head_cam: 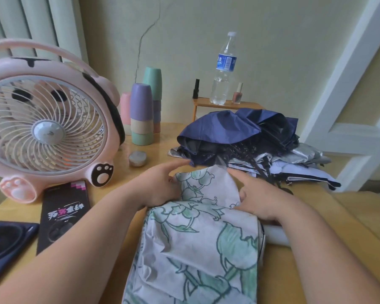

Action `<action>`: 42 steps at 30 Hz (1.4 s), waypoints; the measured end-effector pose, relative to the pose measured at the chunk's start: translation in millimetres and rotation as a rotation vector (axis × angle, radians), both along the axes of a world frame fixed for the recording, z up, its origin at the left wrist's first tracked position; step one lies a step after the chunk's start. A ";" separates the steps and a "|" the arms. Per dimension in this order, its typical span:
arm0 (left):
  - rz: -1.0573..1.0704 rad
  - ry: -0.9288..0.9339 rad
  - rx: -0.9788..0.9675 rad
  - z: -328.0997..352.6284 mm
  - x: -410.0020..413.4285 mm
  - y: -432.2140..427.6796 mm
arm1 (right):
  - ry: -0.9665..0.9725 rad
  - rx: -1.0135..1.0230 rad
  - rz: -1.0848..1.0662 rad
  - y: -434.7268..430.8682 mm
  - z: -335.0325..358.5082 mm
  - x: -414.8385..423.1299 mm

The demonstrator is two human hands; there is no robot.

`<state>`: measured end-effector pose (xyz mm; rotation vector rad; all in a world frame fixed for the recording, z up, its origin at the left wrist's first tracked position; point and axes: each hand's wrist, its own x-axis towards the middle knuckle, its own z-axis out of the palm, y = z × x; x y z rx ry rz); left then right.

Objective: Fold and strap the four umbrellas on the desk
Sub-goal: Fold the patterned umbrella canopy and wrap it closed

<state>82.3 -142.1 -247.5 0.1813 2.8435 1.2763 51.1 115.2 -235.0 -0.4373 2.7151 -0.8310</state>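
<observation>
A white umbrella with a green flower print [198, 249] lies loose and crumpled on the desk in front of me. My left hand [160, 183] pinches its far left fold, index finger stretched out. My right hand [259, 198] holds the fabric's right side, thumb tucked into a fold. Its white handle [274, 234] shows under my right wrist. Behind it, a dark blue umbrella [239, 130] lies unfolded on top of a silver one [305, 155] and a pale lilac one [305, 175].
A pink fan [46, 128] stands at the left, with a dark phone [64, 213] and a black device [4, 244] in front. Stacked cups [142, 115] and a small tin [137, 158] sit mid-desk. A water bottle [224, 71] and nail polish stand on a small shelf [226, 104].
</observation>
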 end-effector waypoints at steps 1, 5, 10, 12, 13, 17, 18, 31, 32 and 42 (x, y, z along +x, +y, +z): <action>-0.032 -0.013 -0.078 2.3 1.7 1.5 | -0.007 -0.003 0.005 -0.7 1.4 0.1; 0.008 -0.035 0.079 -5.5 -2.6 -2.3 | -0.055 -0.105 -0.014 3.6 -7.6 -1.0; 0.360 0.069 0.393 -13.7 -16.0 -0.8 | -0.050 -0.538 -0.204 0.2 -13.7 -9.2; 0.417 0.027 0.453 -14.3 -18.6 -0.6 | -0.026 -0.632 -0.356 -1.5 -10.9 -25.5; 0.419 -0.006 0.465 -14.6 -18.7 -1.5 | -0.046 -0.661 -0.402 -2.9 -8.3 -32.7; 0.319 -0.113 0.457 -7.9 -14.5 -1.3 | -0.123 -0.697 -0.504 -21.8 -0.2 -47.1; 0.285 -0.120 0.416 -7.0 -14.2 0.6 | -0.123 -0.702 -0.537 -28.6 -1.6 -49.2; 0.103 0.062 -0.294 -12.3 -12.0 14.2 | -0.226 -0.525 -0.515 -85.5 42.6 -26.6; 0.100 0.076 -0.286 -13.1 -10.2 14.2 | -0.215 -0.599 -0.582 -86.8 38.2 -24.7; 0.386 -0.233 0.716 -1.9 -11.7 -0.4 | 0.070 -0.914 -0.850 -84.2 -17.8 -14.0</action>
